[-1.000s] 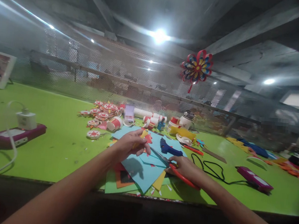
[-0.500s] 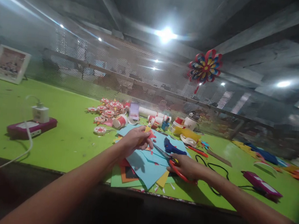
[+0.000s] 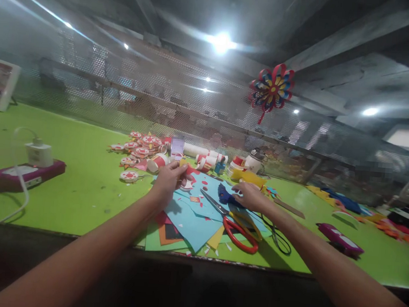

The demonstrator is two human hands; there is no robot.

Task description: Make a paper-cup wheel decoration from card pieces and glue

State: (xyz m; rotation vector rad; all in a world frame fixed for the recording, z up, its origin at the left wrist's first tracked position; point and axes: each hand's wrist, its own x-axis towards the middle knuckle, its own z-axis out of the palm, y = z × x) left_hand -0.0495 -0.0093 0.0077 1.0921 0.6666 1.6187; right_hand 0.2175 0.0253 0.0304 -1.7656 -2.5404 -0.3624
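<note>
My left hand [image 3: 169, 176] is closed in a pinch on a small yellow and red paper piece [image 3: 185, 167], held above the far edge of the blue paper sheets [image 3: 192, 217]. My right hand [image 3: 250, 195] hovers over the blue glue gun [image 3: 226, 196], its fingers curled down towards it; whether it grips the gun is unclear. The red-handled scissors [image 3: 236, 227] lie on the paper stack with nothing holding them, blades pointing far left.
Red-and-white paper discs and cups [image 3: 143, 153] lie behind the stack on the green table [image 3: 80, 185]. A purple box with a white charger [image 3: 27, 169] sits at left, another purple box [image 3: 338, 237] at right. A black cord [image 3: 279, 241] loops near the scissors. A paper flower [image 3: 271, 90] hangs above.
My right hand has let go of the scissors, which now lie on the paper, and moved forward to the glue gun. My left hand carried the small paper piece further away.
</note>
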